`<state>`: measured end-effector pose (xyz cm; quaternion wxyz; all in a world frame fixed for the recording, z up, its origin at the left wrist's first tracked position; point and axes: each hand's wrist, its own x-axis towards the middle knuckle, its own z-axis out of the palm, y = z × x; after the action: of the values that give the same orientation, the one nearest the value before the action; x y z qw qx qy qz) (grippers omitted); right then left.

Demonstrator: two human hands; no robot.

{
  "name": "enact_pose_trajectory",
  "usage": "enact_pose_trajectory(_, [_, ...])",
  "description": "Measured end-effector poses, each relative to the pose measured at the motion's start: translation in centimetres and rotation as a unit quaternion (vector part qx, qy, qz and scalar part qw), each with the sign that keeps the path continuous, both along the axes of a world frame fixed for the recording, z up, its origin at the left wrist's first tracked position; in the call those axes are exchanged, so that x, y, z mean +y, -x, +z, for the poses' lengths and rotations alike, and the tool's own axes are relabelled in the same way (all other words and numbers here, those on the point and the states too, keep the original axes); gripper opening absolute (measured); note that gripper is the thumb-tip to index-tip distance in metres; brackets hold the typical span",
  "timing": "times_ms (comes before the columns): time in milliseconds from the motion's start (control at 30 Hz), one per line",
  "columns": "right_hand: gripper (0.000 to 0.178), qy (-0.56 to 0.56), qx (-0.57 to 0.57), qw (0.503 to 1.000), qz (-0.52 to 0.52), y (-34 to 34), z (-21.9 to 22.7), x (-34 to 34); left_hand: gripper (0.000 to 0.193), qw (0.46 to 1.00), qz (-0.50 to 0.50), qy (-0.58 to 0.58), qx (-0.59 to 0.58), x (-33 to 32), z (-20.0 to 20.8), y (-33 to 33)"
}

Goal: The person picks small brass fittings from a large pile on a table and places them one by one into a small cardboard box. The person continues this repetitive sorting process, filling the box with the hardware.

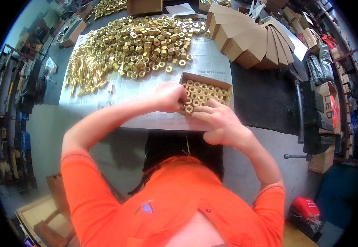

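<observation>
An open cardboard box (228, 87) lies on the paper-covered table in front of me, with brass nuts (198, 91) standing in rows inside it. At the box's left side is my left hand (171, 97), its fingers curled down over the edge; what they pinch, if anything, is hidden. My right hand (221, 121) reaches over the near right part of the box. Its fingers are stretched out and rest on the near nuts and rim, with the thumb apart. Beyond the box spreads a large heap of loose brass nuts (146, 43).
Left of the heap lie slim brass pieces (89, 76). Folded cardboard boxes (249, 41) fan out at the far right of the table. A vise (300, 111) is fixed at the right edge. Printed paper (146, 120) covers the work area, and shelves stand on both sides.
</observation>
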<state>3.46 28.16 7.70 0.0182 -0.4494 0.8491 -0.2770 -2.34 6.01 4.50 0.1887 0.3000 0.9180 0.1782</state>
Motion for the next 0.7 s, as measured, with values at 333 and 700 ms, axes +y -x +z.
enact_pose_trajectory(333, [0.056, -0.056, -0.138, 0.989, -0.015, 1.1, -1.3, -1.1, 0.017, 0.998, 0.015, -0.062, -0.030, -0.9, -0.9, -0.4])
enact_pose_trajectory(700, [0.053, -0.038, -0.047, 0.998, -0.012, 1.3, -2.9, -1.1, 0.017, 0.997, -0.016, -0.058, -0.038, -1.4, 0.2, -0.9])
